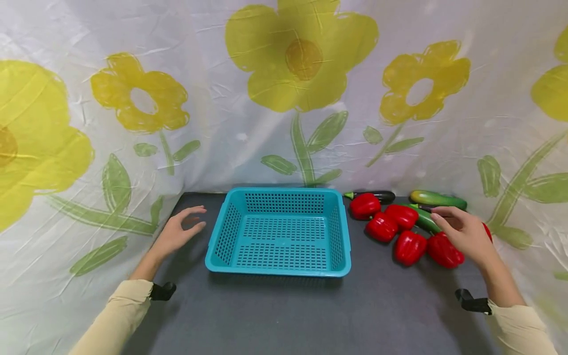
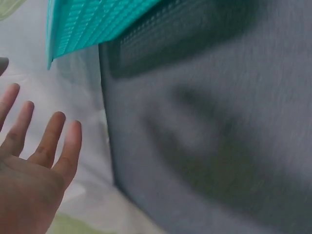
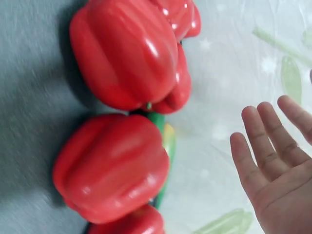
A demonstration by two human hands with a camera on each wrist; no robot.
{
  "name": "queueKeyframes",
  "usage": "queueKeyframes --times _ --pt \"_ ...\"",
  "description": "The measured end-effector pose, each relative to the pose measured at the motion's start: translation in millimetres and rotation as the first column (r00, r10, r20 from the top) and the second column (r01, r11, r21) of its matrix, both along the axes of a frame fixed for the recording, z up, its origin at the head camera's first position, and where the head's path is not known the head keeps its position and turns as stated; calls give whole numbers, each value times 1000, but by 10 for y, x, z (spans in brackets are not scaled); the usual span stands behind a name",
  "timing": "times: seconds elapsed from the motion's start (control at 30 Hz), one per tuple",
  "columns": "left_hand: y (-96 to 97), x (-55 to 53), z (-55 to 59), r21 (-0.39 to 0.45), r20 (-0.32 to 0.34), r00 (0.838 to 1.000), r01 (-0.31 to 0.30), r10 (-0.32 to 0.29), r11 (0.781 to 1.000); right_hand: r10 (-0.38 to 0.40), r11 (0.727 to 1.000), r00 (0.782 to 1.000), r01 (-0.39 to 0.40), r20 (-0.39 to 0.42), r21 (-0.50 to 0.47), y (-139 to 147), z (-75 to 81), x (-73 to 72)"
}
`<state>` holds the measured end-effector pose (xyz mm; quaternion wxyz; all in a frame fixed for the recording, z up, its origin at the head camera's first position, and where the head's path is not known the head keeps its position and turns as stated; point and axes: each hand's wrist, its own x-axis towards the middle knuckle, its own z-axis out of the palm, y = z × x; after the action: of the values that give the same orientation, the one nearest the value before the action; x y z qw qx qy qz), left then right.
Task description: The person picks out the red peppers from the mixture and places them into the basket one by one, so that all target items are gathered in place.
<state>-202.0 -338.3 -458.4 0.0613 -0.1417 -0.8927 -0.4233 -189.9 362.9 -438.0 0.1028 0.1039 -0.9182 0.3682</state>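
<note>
A turquoise perforated plastic basket [image 1: 278,272] sits on the dark table, with nothing inside it. My left hand [image 1: 176,232] hovers to its left, fingers spread and holding nothing; the left wrist view shows the palm and parted fingers [image 2: 71,146] below the basket's edge [image 2: 78,44]. Over the vegetables at the right is my right hand [image 1: 466,234], fingers relaxed and nothing in its grasp. Several red bell peppers [image 1: 410,248] lie there, and two of them [image 3: 124,53] show large in the right wrist view beside the loose right fingers [image 3: 265,136].
Behind the peppers lie a dark eggplant [image 1: 382,196], a green and yellow cucumber [image 1: 437,199] and another long green vegetable [image 1: 425,222], partly covered. A white curtain [image 1: 213,148] with yellow flowers hangs at the back and sides. Dark grey tabletop [image 1: 284,315] spreads in front of the basket.
</note>
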Motion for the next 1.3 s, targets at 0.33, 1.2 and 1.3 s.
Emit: queueKeyframes --times 0.33,1.2,1.3 --pt "99 -85 -173 150 53 994 84 -93 985 33 990 997 -23 73 -136 44 -136 35" --pt "283 -222 -439 62 -58 985 165 -161 984 97 976 990 -74 106 -203 -229 -515 57" --pt "327 -235 -446 51 -82 981 180 -176 982 86 976 990 -62 109 -207 -254 -526 66"
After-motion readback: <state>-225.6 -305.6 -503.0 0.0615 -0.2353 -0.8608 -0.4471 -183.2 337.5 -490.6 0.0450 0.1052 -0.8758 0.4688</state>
